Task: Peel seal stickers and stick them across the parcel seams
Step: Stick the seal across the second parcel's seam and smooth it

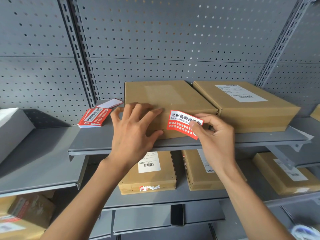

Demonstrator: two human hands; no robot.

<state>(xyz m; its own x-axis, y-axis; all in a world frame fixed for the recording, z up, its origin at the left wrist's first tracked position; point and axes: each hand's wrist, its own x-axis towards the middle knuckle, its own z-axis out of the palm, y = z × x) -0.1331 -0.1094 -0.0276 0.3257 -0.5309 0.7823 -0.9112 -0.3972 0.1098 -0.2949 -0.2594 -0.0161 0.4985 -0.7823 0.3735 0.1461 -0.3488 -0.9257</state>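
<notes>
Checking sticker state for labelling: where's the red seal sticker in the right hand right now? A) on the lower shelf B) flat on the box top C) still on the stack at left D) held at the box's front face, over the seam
D: the right hand pinches the red seal sticker against the front face of the parcel, while the left hand rests on the box's front edge.

Two parcels sit side by side on the upper shelf [97,142]: left parcel [166,99], right parcel [245,108]. A sticker stack [94,118] lies left of them. Three parcels are seen on the shelf below.
</notes>
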